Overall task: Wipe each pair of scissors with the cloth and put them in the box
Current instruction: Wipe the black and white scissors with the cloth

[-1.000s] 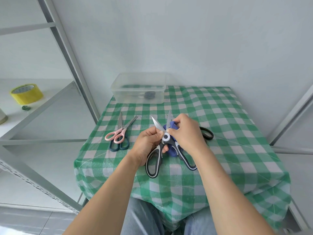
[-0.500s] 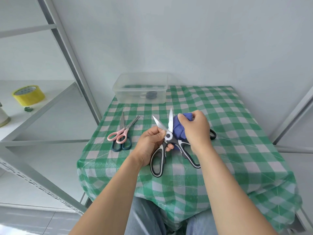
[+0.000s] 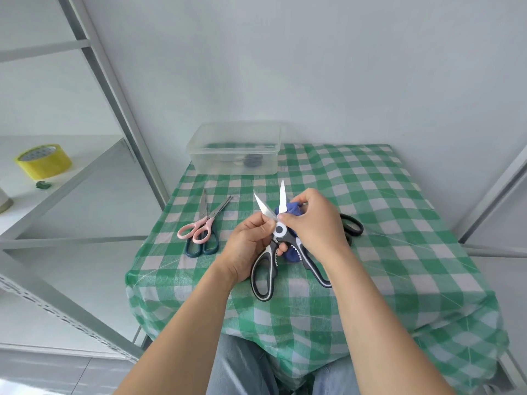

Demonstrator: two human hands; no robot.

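We are holding the kitchen shears (image 3: 279, 230) in the air on the near side of the box (image 3: 216, 163), well apart from it. Their 2 blades are spreading open and pointing toward the box, and their handles are pointing back at us, so the long axis is running straight at the box.

Our left hand (image 3: 248, 246) is gripping the shears just below the pivot. Our right hand (image 3: 313, 226) is pinching the blue cloth (image 3: 293, 208) against the right blade.

The box is lying ahead and slightly left, so we are judging the left hand, on that side, better placed to carry the shears there.

3 other pairs are waiting nearer us than the box: the pink scissors (image 3: 201, 228), the dark-teal scissors (image 3: 204, 248) and the black-handled scissors (image 3: 352, 226).

We are reading no brand or writing anywhere.
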